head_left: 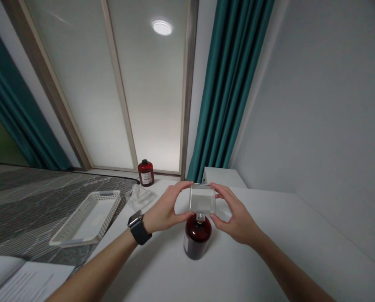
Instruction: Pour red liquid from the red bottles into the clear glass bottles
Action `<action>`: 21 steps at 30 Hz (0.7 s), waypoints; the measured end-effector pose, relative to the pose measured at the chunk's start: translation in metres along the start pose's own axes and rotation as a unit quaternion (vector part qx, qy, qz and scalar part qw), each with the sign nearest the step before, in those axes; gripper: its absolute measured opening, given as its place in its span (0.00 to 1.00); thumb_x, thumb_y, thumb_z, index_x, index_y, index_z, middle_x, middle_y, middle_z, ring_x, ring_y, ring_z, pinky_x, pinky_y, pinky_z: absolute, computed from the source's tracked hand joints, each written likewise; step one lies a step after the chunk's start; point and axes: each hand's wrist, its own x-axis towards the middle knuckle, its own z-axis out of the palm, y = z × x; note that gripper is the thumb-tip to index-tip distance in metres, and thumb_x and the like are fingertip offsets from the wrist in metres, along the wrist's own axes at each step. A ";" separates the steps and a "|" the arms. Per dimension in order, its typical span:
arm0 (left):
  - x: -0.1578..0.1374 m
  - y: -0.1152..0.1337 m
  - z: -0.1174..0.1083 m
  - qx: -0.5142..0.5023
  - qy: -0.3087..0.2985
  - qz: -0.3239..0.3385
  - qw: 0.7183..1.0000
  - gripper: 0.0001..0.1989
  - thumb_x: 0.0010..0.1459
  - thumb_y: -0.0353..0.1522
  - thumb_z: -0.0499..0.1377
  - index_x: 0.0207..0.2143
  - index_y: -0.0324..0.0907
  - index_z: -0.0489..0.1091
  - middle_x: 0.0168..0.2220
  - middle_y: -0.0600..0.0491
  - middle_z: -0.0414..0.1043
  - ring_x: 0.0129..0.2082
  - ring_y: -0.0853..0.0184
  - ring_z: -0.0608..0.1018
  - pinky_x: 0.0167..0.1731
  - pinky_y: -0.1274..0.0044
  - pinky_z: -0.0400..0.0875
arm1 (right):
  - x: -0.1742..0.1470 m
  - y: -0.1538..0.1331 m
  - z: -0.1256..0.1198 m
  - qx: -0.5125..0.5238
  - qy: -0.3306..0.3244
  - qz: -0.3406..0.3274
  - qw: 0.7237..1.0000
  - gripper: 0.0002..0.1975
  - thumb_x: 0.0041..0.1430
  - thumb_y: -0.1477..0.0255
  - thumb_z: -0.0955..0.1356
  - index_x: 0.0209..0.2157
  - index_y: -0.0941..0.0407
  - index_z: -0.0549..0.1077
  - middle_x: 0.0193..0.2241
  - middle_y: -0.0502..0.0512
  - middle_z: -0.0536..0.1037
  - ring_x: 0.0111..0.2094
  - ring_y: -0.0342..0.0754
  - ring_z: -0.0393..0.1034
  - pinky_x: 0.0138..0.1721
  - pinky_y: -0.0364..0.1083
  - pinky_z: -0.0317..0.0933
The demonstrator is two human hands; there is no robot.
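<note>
Between both hands is a clear, box-shaped plastic container, held above the neck of a dark red bottle. My left hand, with a dark watch on its wrist, grips the container's left side between thumb and fingers. On the opposite side, my right hand pinches it the same way. The bottle stands upright on the white table and its neck shows no cap. Whether the container touches the bottle's neck I cannot tell.
A second red bottle with a black cap stands at the table's far left corner. Crumpled clear plastic lies near it. To the left are a white basket and an open book. A white cabinet stands behind the table.
</note>
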 end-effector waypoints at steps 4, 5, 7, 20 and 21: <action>0.000 0.000 0.000 0.007 0.000 0.004 1.000 0.37 0.56 0.33 0.65 0.63 0.48 0.50 0.61 0.44 0.61 0.58 0.53 0.67 0.57 0.60 0.66 | 0.001 0.001 0.001 -0.010 -0.001 -0.007 1.000 0.36 0.54 0.77 0.69 0.63 0.49 0.57 0.59 0.61 0.66 0.58 0.58 0.63 0.55 0.58 0.65; 0.000 0.000 0.000 0.008 0.001 0.004 1.000 0.37 0.56 0.32 0.65 0.63 0.47 0.50 0.61 0.44 0.61 0.58 0.53 0.67 0.57 0.60 0.66 | 0.000 0.001 0.001 -0.012 -0.001 -0.009 1.000 0.36 0.54 0.78 0.69 0.63 0.49 0.57 0.59 0.61 0.66 0.58 0.58 0.63 0.55 0.58 0.65; 0.000 0.000 0.000 0.010 0.004 0.005 1.000 0.37 0.56 0.32 0.65 0.63 0.47 0.50 0.61 0.44 0.61 0.58 0.53 0.68 0.56 0.60 0.66 | 0.000 0.002 0.001 -0.014 0.000 -0.011 1.000 0.36 0.54 0.78 0.69 0.63 0.49 0.57 0.59 0.61 0.66 0.59 0.57 0.63 0.56 0.58 0.65; 0.001 0.000 0.000 0.010 0.009 0.014 1.000 0.37 0.56 0.32 0.65 0.63 0.47 0.50 0.60 0.44 0.62 0.58 0.53 0.68 0.56 0.60 0.67 | -0.001 0.002 0.000 -0.016 -0.005 -0.007 1.000 0.36 0.55 0.76 0.69 0.63 0.48 0.55 0.60 0.61 0.64 0.61 0.58 0.60 0.57 0.57 0.64; 0.001 0.000 0.000 0.010 0.009 0.013 1.000 0.37 0.56 0.32 0.65 0.63 0.47 0.51 0.60 0.44 0.62 0.58 0.53 0.68 0.56 0.59 0.67 | -0.001 0.002 0.000 -0.017 -0.006 -0.003 1.000 0.36 0.55 0.76 0.69 0.63 0.48 0.55 0.61 0.61 0.64 0.61 0.58 0.60 0.57 0.57 0.64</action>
